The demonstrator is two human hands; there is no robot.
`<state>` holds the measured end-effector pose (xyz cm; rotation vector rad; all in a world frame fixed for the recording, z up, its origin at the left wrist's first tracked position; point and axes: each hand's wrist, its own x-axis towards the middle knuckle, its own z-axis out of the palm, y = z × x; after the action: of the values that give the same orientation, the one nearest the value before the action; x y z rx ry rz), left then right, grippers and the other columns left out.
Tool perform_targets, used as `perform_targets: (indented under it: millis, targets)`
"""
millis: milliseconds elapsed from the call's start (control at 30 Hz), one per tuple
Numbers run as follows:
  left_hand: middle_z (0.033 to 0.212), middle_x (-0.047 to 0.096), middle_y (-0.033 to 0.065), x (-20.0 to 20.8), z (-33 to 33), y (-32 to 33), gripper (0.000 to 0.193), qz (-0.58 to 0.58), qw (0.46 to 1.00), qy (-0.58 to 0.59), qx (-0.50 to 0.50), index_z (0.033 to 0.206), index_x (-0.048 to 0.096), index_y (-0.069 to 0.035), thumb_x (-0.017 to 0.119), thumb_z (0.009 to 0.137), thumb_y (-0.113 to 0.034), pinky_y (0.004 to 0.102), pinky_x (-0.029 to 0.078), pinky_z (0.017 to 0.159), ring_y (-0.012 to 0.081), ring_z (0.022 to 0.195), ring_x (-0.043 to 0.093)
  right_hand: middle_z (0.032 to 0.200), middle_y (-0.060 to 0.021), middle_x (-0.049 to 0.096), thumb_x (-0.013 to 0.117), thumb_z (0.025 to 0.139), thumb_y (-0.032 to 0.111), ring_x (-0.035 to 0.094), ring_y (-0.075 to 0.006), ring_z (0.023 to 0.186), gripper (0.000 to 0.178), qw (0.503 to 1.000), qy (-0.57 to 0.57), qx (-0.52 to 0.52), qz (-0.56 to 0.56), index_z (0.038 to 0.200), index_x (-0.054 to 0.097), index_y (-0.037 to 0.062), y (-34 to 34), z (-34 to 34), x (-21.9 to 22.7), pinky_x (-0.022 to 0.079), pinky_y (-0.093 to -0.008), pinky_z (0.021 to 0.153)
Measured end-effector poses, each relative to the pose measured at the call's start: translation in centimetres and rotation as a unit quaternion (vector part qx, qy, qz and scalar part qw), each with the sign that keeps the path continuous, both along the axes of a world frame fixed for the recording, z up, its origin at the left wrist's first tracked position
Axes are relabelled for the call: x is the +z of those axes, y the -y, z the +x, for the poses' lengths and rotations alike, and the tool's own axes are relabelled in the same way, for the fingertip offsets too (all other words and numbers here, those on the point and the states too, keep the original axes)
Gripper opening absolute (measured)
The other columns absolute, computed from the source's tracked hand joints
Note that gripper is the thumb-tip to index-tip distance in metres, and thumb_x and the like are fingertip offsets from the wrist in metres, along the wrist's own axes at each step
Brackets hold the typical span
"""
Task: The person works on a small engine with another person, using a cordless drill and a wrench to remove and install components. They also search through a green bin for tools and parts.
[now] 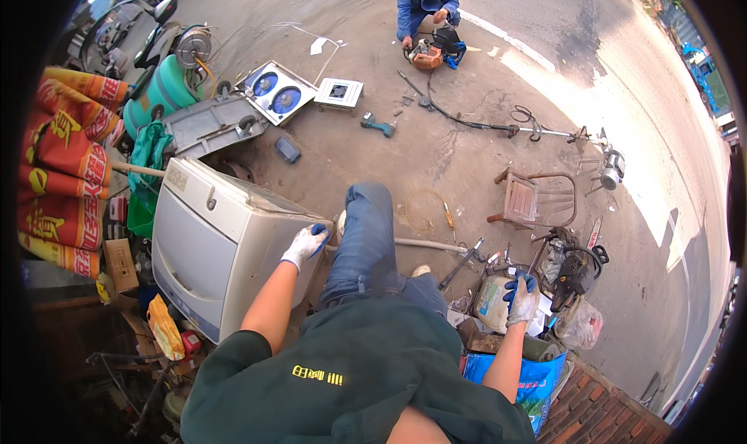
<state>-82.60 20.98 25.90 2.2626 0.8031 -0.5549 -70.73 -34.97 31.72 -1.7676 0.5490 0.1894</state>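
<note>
My left hand (305,245), in a white glove with blue palm and fingers, is beside the washing machine (204,245); its fingers are loosely apart and nothing shows in them. The machine is an off-white box with a grey panel. Whether the hand touches its side I cannot tell. My right hand (523,300), gloved alike, is raised over a cluttered pile of tools and bags. Its fingers are curled together, and what they hold, if anything, is hidden. A grey hose (432,244) runs along the ground past my legs, near a yellow-handled screwdriver (449,215).
A person (426,8) in blue crouches ahead at an orange-engined brush cutter (427,56). Nearby lie a cordless drill (378,125) and a gas stove (276,94). To my right are a small wooden chair (532,199), a chainsaw (574,280) and an electric motor (612,170).
</note>
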Motion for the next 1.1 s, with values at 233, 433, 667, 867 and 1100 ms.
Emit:
perform_targets:
  millis: [233, 433, 667, 867, 1100]
  targets:
    - [0.101, 0.069, 0.0114, -14.9, 7.8, -10.7, 0.023, 0.096, 0.896, -0.054, -0.430, 0.113, 0.061, -0.018, 0.051, 0.093, -0.023, 0.0428, 0.056, 0.075, 0.0327, 0.093, 0.069, 0.079, 0.0006, 0.065, 0.069, 0.090, 0.019, 0.056, -0.0072, 0.060, 0.021, 0.992, -0.105, -0.069, 0.007, 0.106, 0.066, 0.0056, -8.6, 7.2, -11.1, 0.047, -0.0249, 0.053]
    - [0.110, 0.070, 0.0071, -31.0, 24.2, -28.4, 0.024, -0.036, 0.911, -0.167, -0.375, 0.114, 0.065, -0.018, 0.047, 0.099, -0.024, 0.0368, 0.056, 0.080, 0.0259, 0.097, 0.069, 0.073, 0.0010, 0.059, 0.065, 0.094, 0.015, 0.054, -0.0079, 0.057, 0.020, 0.986, -0.075, -0.150, 0.008, 0.111, 0.066, 0.0024, -21.3, 17.8, -19.7, 0.047, -0.0235, 0.052]
    - [0.094, 0.073, 0.0133, -23.5, 53.9, -38.8, 0.034, -0.176, 0.963, 0.040, 0.199, 0.108, 0.069, -0.003, 0.064, 0.090, -0.032, 0.0346, 0.053, 0.075, 0.0246, 0.084, 0.069, 0.073, 0.0030, 0.056, 0.064, 0.095, 0.016, 0.047, -0.0042, 0.053, 0.037, 0.981, -0.132, -0.139, 0.014, 0.131, 0.062, 0.0059, -34.5, 32.3, -18.9, 0.040, -0.0215, 0.045]
    - [0.095, 0.073, 0.0098, -21.8, 72.5, -41.2, 0.038, -0.184, 0.982, 0.026, 0.027, 0.114, 0.069, -0.005, 0.067, 0.090, -0.035, 0.0336, 0.051, 0.078, 0.0207, 0.085, 0.067, 0.075, 0.0033, 0.059, 0.066, 0.095, 0.026, 0.050, -0.0060, 0.056, 0.039, 0.975, -0.200, -0.085, -0.055, 0.129, 0.065, 0.0076, -39.1, 50.7, -26.3, 0.041, -0.0242, 0.047]
    - [0.111, 0.071, 0.0143, -30.1, 96.4, -46.7, 0.039, -0.023, 0.993, -0.012, -0.114, 0.116, 0.070, -0.011, 0.061, 0.091, -0.040, 0.0372, 0.050, 0.091, 0.0291, 0.105, 0.066, 0.098, -0.0213, 0.070, 0.065, 0.088, 0.029, 0.069, -0.0357, 0.088, 0.044, 0.925, -0.193, 0.069, -0.321, 0.126, 0.064, 0.0075, -55.7, 74.5, -41.3, 0.054, -0.0431, 0.075]
